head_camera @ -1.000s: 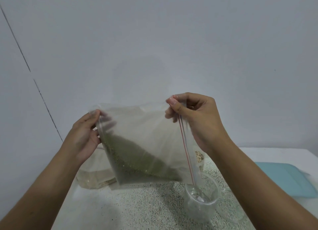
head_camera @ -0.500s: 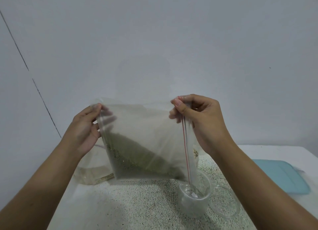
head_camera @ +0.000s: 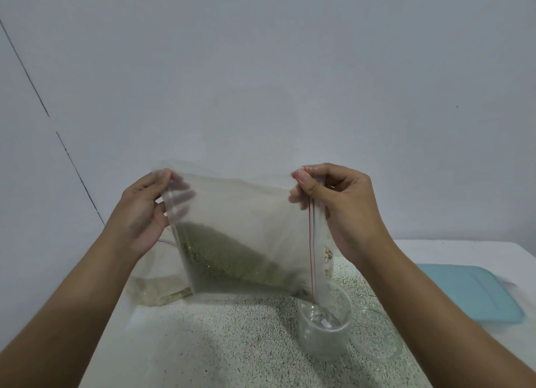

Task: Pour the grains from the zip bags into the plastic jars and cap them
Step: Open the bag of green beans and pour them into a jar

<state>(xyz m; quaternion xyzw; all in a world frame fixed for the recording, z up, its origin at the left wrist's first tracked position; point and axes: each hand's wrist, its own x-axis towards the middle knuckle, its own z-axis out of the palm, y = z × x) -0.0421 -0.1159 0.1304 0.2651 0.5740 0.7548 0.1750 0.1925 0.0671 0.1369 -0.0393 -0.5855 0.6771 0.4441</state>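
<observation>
View from above the table (head_camera: 217,353). Counted: two hands, two bags, one jar, one lid, one blue mat.

Left hand (head_camera: 142,213): pinches the bag (head_camera: 246,213) at its 10 o'clock corner, with the thumb in front and the fingers behind, seen through the plastic.

Right hand (head_camera: 348,210): fingers curled, thumb and fingertips pinching the 2 o'clock corner at the top of the zip (head_camera: 311,242).

The bag is clear, stretched between both hands and held above the table, turned on its side. The red-and-blue zip line runs down its 3 o'clock edge. Green grains (head_camera: 220,260) lie heaped along the bottom edge, highest at 9 o'clock and sloping down toward 5 o'clock. The bag's 5 o'clock corner dips into the mouth of the jar (head_camera: 322,344).

The jar is clear and upright on the table. A small white patch shows inside it, too blurred to identify.

The lid (head_camera: 375,341) is clear and lies flat just beside the jar, at its 3 o'clock.

The second bag (head_camera: 153,283) rests on the table behind the left wrist and holds pale grains.

The mat (head_camera: 472,292) lies at the table's 3 o'clock edge, well apart from the jar.
</observation>
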